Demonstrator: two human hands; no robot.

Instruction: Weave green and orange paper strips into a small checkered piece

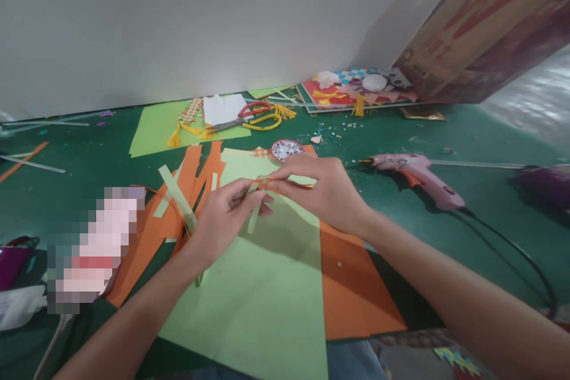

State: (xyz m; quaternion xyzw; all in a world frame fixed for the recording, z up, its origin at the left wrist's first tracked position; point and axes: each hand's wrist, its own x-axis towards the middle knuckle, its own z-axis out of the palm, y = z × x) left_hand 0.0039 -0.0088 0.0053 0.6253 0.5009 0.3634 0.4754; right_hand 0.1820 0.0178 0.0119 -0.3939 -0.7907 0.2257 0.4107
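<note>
Left hand (229, 205): thumb and forefinger are closing in a firm grip on a small plaited paper piece (263, 181), orange and pale green, above the upper part of the light-green sheet (267, 297). Right hand (318, 184): fingertips are meeting on the same piece from the other side, the exact crossing there being too small to tell. Pale-green strip end (253, 218): hanging below the left fingers. Handling, as judged: the left pinch is best anchoring the crossings while the right is easing each strip flat and snug, light pressure sparing the paper a crease. Beneath: an orange sheet (350, 285) is showing from under the green one. Left: orange paper strips (191, 160) are lying in a loose pile. Beyond: a round dish (287, 149) and red-and-yellow-handled scissors (244, 120). Right: a pink glue gun (414, 169) is lying on its side on the green worktop (392, 130).
</note>
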